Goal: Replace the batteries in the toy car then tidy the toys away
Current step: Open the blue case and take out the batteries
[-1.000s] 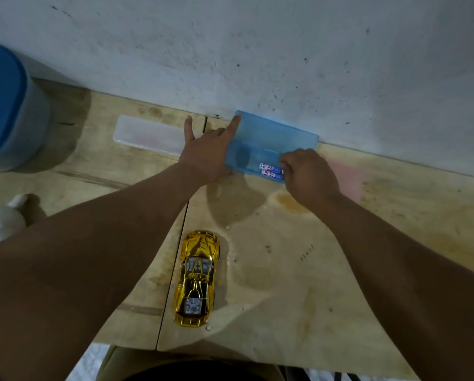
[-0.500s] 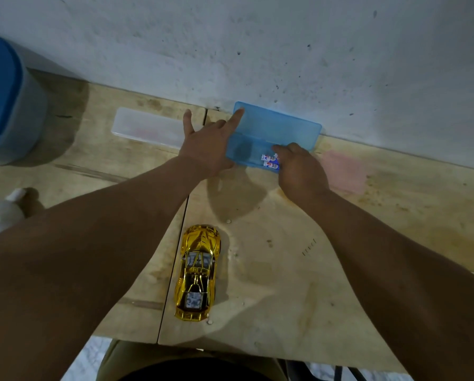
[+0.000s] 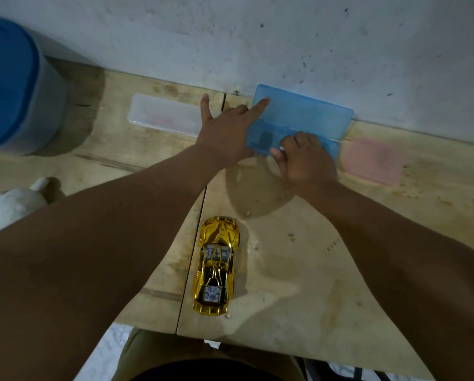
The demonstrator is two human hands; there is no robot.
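Note:
A shiny gold toy car (image 3: pixel 216 266) lies on the wooden table (image 3: pixel 299 284), nose pointing away from me. An open blue plastic case (image 3: pixel 307 114) stands against the wall, its lid leaning back. My left hand (image 3: pixel 227 133) presses on the case's left end with fingers spread and the index finger straight along the lid. My right hand (image 3: pixel 304 160) reaches into the case's tray with fingers curled. A small pale battery end (image 3: pixel 281 148) shows at its thumb tip. The rest of the batteries is hidden under that hand.
A clear plastic case (image 3: pixel 161 115) lies left of the blue one, and a pink lid (image 3: pixel 373 162) to its right. A large blue-lidded container (image 3: pixel 13 86) stands at the far left. A white plush toy (image 3: pixel 7 207) sits at the left edge.
My right hand has slid left over the batteries in the tray and curled down on them, so they are now covered. My left hand stays on the case.

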